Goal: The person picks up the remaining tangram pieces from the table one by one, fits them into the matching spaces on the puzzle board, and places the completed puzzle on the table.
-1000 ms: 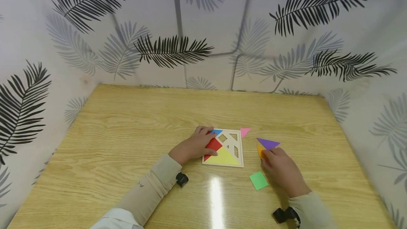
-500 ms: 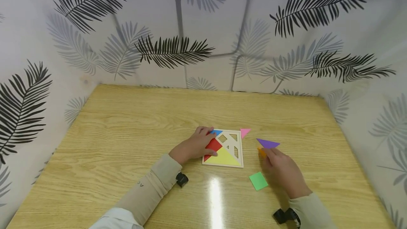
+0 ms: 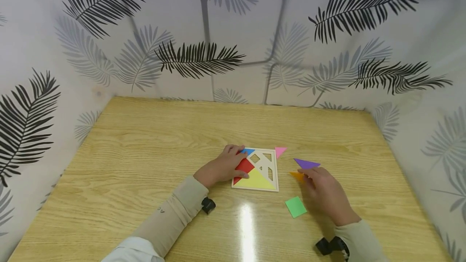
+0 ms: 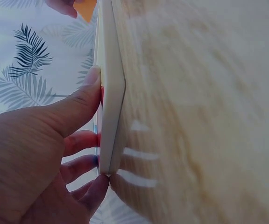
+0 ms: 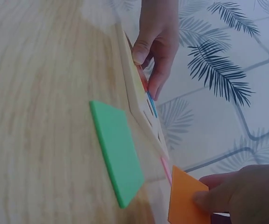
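In the head view my left hand (image 3: 223, 165) rests on the left part of a pale tangram board (image 3: 275, 173), thumb and fingers spread over its face. Red (image 3: 245, 166), yellow (image 3: 259, 181) and blue (image 3: 249, 151) pieces lie in the board; the hand partly covers the red and blue ones. My right hand (image 3: 325, 191) pinches an orange tangram piece (image 5: 185, 198) between thumb and fingers, lifted at a tilt right of the board. Just beyond that hand lies a purple triangle (image 3: 306, 163). The green square (image 3: 296, 206) is flat on the table, nearer to me.
At the board's far right corner lies a pink triangle (image 3: 280, 151). Several cut-outs show in the board's right half. The wooden table (image 3: 164, 132) ends at a leaf-patterned curtain (image 3: 240, 23) behind and at both sides.
The orange piece has tilted in my right hand's fingers and its visible tip now points left toward the board. My left hand and the board have stayed in place.
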Demonstrator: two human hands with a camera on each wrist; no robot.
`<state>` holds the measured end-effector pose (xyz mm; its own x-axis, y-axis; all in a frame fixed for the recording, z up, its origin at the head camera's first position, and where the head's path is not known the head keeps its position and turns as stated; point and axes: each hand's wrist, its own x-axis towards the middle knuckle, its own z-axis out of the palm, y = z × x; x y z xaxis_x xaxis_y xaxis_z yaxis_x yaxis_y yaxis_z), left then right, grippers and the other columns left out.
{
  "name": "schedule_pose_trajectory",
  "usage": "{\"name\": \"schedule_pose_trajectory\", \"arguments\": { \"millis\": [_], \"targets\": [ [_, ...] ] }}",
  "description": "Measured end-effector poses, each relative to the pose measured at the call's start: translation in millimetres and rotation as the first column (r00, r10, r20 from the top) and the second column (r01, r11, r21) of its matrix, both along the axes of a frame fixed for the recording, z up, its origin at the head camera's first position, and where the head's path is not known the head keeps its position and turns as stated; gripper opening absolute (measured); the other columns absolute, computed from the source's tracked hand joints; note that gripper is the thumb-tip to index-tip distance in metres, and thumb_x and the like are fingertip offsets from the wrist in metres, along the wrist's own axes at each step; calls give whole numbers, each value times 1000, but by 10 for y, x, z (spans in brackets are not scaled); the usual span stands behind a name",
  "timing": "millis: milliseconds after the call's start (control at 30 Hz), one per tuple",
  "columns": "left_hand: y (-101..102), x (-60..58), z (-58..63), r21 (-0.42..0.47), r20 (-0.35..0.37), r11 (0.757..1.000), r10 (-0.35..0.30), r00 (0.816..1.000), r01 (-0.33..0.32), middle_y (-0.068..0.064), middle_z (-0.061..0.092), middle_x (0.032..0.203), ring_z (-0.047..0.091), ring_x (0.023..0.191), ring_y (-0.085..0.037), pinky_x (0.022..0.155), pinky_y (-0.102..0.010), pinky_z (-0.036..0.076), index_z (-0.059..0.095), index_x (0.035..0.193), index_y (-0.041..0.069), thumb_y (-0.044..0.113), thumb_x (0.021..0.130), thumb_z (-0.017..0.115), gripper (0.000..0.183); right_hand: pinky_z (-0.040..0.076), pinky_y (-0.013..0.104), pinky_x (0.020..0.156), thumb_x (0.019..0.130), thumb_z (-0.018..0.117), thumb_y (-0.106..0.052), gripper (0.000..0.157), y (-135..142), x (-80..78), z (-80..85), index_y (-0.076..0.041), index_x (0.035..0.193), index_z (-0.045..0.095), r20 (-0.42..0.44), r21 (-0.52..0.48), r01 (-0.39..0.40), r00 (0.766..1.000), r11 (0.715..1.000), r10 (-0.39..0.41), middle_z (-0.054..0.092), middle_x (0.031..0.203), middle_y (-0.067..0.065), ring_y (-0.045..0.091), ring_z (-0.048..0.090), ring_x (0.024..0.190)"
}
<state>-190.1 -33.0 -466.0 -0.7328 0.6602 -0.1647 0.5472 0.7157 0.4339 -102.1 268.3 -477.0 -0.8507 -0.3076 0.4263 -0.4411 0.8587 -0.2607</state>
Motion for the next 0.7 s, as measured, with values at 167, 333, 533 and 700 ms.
{"name": "schedule_pose_trajectory", "arguments": {
  "millis": [167, 333, 533, 700],
  "targets": [
    [-9, -10, -17, 5, -6, 1000, -4, 1000, 4, -10, 19, 151, 16, 134, -29, 104, -39, 30, 34, 145, 8, 44, 88, 59, 72, 50, 34, 65, 80, 67, 8, 36, -27, -33, 33, -4, 114, 65, 76, -108, 0, 997, 994, 8, 64, 99, 7, 15, 57, 79],
    [-12, -13, -23, 1, -6, 1000, 0, 1000, 0, -10, 19, 151, 16, 134, -29, 104, -39, 30, 34, 145, 8, 44, 88, 59, 72, 51, 32, 67, 81, 65, 9, 46, -54, -57, 44, -8, 123, 60, 138, -199, 18, 990, 980, 10, 61, 98, 3, 12, 53, 80],
    [-12, -16, -38, -11, -2, 1000, 7, 1000, -7, -9, 18, 152, 15, 135, -28, 104, -38, 30, 33, 145, 9, 45, 87, 59, 73, 53, 34, 71, 86, 65, -1, 23, -125, -63, 80, -4, 109, 63, 271, -312, 88, 963, 946, 0, 64, 106, 8, 18, 61, 86],
    [-8, -22, -43, -25, -1, 1000, 3, 1000, -3, -9, 17, 152, 13, 135, -28, 105, -38, 28, 33, 145, 9, 47, 87, 58, 74, 53, 31, 71, 89, 64, -14, 12, -182, -77, 120, -7, 100, 64, 354, -350, 150, 935, 925, -18, 66, 92, 4, 17, 62, 85]
  ]
}}
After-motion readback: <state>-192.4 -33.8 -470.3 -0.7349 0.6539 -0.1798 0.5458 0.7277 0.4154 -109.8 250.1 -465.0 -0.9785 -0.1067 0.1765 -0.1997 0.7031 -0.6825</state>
